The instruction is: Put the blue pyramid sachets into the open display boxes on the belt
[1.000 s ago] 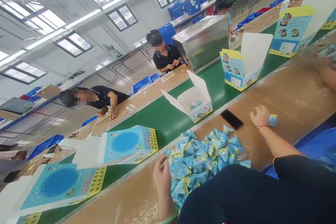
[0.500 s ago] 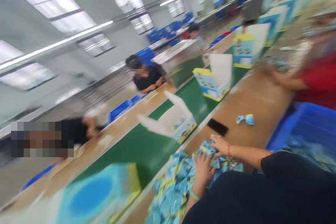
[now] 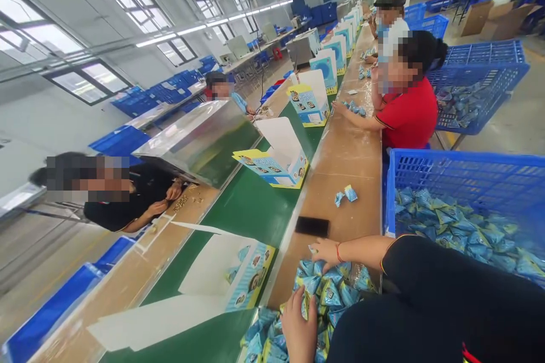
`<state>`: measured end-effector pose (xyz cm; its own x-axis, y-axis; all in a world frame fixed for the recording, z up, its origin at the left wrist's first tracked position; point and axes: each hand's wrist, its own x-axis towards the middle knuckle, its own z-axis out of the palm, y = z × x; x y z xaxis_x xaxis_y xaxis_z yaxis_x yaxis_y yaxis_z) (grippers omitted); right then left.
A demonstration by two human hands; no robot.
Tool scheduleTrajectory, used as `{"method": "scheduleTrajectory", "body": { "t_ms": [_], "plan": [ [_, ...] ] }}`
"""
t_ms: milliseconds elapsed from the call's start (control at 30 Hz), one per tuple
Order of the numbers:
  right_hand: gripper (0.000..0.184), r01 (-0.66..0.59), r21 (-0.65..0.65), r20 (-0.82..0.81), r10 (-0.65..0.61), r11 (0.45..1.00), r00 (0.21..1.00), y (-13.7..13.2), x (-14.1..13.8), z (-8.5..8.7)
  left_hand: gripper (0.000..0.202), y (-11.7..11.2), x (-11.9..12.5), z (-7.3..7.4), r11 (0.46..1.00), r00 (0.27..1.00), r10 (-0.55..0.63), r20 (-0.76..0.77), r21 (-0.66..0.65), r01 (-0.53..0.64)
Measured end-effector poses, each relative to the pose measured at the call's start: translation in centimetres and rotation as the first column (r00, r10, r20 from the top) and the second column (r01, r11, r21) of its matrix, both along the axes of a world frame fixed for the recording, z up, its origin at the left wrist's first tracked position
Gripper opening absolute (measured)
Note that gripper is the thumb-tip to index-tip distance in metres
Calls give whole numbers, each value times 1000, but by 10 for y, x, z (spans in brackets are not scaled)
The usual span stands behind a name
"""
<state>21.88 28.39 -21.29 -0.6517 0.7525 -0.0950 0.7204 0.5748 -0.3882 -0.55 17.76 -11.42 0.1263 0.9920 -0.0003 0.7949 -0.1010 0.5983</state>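
A pile of small blue-and-yellow pyramid-shaped packets (image 3: pixel 330 293) lies at the near end of the brown table. My left hand (image 3: pixel 299 323) rests over the pile's left side, thumb apart from its curved fingers, with packets around it. At the far edge of the pile, my right hand (image 3: pixel 326 252), a red string at its wrist, reaches over the packets with fingers stretched out. I see no packet clearly gripped in either hand. An open printed box (image 3: pixel 251 278) on the green conveyor belt (image 3: pixel 230 204) holds a few packets, left of my hands.
A black phone (image 3: pixel 312 227) and two loose packets (image 3: pixel 346 196) lie beyond my right hand. A blue crate (image 3: pixel 468 167) of packets stands at my right. More open boxes (image 3: pixel 272 167) line the belt. A person in red (image 3: pixel 411 113) works farther along; another person (image 3: pixel 128 198) sits opposite.
The view has swung to the right and steadied. My hands have moved apart slightly over the pile, the left nearer to me. The boxes appear shifted left and lower in the view.
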Motion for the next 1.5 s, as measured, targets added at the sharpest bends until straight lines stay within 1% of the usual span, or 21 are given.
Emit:
{"method": "scheduleTrajectory", "body": {
  "t_ms": [100,167,233,300,400,467,533,633,667,767,867,1000,1067,1133,1167,1233,1300,1333,1400,1467,1500],
  "plan": [
    [57,18,-30,19,-17,999,1000,-3,-6,2,51,2,-9,-2,999,999,5,48,31,-6],
    [57,28,-63,50,-24,998,998,-8,-10,5,54,10,-17,4,994,996,75,43,74,-78],
    [52,46,-78,80,-40,996,996,-14,-13,11,58,22,-27,15,977,982,188,28,93,-190],
    [49,69,-78,105,-61,995,993,-18,-13,18,59,40,-36,31,954,958,285,3,92,-284],
    [46,73,-94,123,-61,993,991,-17,-8,32,64,71,-45,54,902,908,415,-52,155,-403],
    [43,52,-113,123,-38,992,992,-16,1,45,71,87,-44,64,870,877,474,-80,194,-453],
    [45,59,-126,93,-47,990,995,-17,14,58,71,94,-37,69,875,872,477,-109,153,-459],
    [47,219,-143,-57,-229,965,972,-16,41,73,63,92,-25,67,910,899,405,-166,-18,-414],
    [46,262,-142,-101,-278,955,955,-14,50,75,61,89,-22,65,914,903,394,-172,-30,-405],
    [47,318,-154,-247,-348,936,904,-5,70,72,47,75,-14,59,911,900,405,-159,-14,-412],
    [53,366,-181,-351,-408,913,843,-6,76,68,45,55,-5,59,920,916,386,-113,-24,-390],
    [54,389,-206,-408,-440,898,800,-9,69,78,48,37,9,63,923,924,369,-103,-76,-378],
    [52,434,-283,-400,-517,855,757,-6,62,87,49,33,13,64,918,921,375,-105,-96,-385],
    [50,488,-410,-376,-630,770,679,-1,56,95,50,30,15,64,914,919,382,-101,-109,-392],
    [50,499,-481,-374,-683,721,627,2,53,98,49,29,15,64,911,917,386,-98,-116,-396],
    [52,453,-641,-396,-772,620,497,6,49,103,48,26,14,62,906,914,395,-88,-125,-404],
    [55,343,-782,-393,-839,520,375,8,48,105,48,24,11,59,902,909,411,-76,-110,-417],
    [56,283,-836,-370,-865,470,340,8,49,106,49,24,8,56,899,903,424,-71,-91,-429],
    [57,206,-904,-302,-901,374,310,10,55,104,53,25,0,50,884,883,464,-68,-37,-467],
    [55,210,-924,-260,-929,319,265,13,64,100,59,30,-14,43,861,859,508,-60,15,-508],
    [53,215,-928,-257,-941,305,221,16,69,97,61,34,-23,39,851,850,524,-53,30,-524]
  ]
}}
